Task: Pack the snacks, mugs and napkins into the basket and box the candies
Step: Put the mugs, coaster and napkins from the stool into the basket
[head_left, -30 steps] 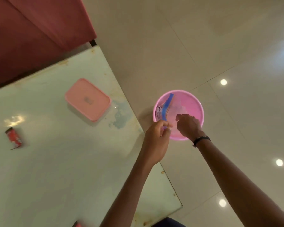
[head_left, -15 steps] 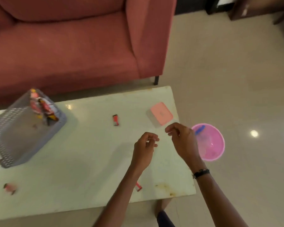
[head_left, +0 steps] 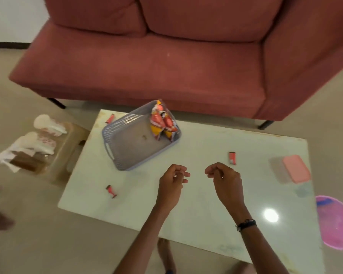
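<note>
Head view: left hand (head_left: 171, 179) and right hand (head_left: 225, 177) hover loosely curled and empty over the table (head_left: 196, 204); snack packets (head_left: 161, 121) stand in the grey basket (head_left: 127, 147); candies (head_left: 232, 158) lie scattered; the pink-lidded box (head_left: 295, 169) sits at right.

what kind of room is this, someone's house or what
Most likely a home living room: a red fabric sofa stands behind a low pale coffee table on a glossy tiled floor, with a snack basket on the table.
</note>
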Demonstrator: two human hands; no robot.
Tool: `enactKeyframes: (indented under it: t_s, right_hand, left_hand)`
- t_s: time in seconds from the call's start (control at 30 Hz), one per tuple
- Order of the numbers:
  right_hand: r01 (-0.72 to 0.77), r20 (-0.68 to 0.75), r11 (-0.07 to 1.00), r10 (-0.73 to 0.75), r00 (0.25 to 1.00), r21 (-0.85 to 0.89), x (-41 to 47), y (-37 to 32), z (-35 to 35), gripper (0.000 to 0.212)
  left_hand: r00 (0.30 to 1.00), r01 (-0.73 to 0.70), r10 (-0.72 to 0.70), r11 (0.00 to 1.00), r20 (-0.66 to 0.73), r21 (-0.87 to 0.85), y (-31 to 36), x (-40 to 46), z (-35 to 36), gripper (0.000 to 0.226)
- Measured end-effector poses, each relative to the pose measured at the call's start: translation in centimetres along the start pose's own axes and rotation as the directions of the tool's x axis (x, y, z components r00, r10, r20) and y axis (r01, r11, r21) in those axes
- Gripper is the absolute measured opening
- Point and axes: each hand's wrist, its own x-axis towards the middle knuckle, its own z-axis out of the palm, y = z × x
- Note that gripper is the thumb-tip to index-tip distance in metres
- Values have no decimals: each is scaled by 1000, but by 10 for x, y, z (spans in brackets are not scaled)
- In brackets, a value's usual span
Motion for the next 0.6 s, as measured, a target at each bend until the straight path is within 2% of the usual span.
enactKeyframes:
  t_s: [0.13,0.3,0.43,0.6]
  right_hand:
    - [-13,56,999,11,998,31,-12,-45,63,39]
    - [10,128,999,-15,992,44,-16,-112,114,36]
    - [79,207,996,-84,975,34,-15,-160,138,34]
    - [138,298,990,-132,945,3,-5,-198,169,42]
  left_hand:
    - [999,31,-31,999,-27,-13,-10,2,-78,19]
    - [990,33,-39,998,-136,-51,-2,7,-157,15]
    - [976,42,-61,994,-209,-97,7,8,-203,13]
    - [954,50,-96,985,-284,-167,11,8,-248,15]
